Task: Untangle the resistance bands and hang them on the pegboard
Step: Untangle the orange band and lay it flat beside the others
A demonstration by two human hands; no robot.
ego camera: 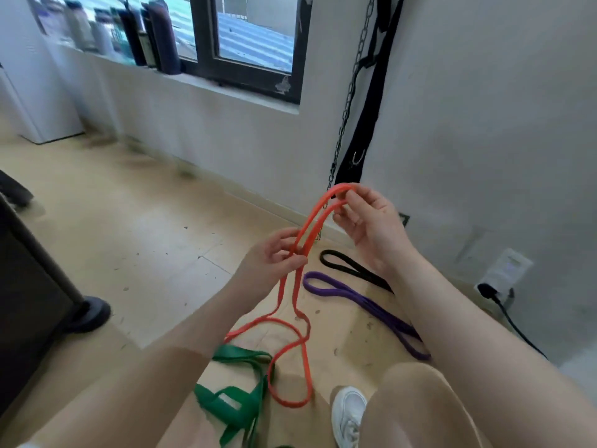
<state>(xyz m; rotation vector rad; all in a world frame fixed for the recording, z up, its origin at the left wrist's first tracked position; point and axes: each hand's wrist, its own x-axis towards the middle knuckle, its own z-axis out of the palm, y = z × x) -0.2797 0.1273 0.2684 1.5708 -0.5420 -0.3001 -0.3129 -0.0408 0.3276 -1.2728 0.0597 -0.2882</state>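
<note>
An orange resistance band point(292, 344) is lifted off the floor in both my hands. My right hand point(371, 224) pinches its top loop up near the wall. My left hand point(274, 257) grips both strands lower down, and the rest trails in twisted loops on the floor. A wide green band point(239, 399) lies crumpled under the orange loops, touching them. A purple band point(365, 305) and a black band point(352, 266) lie flat and apart on the floor to the right. No pegboard is in view.
A chain point(347, 101) and black straps point(371, 101) hang on the wall ahead. A power cord point(517, 331) runs from a wall outlet at right. Bottles line the window sill point(135, 37). A dark stand foot point(87, 313) sits at left; my knee and white shoe point(347, 415) below.
</note>
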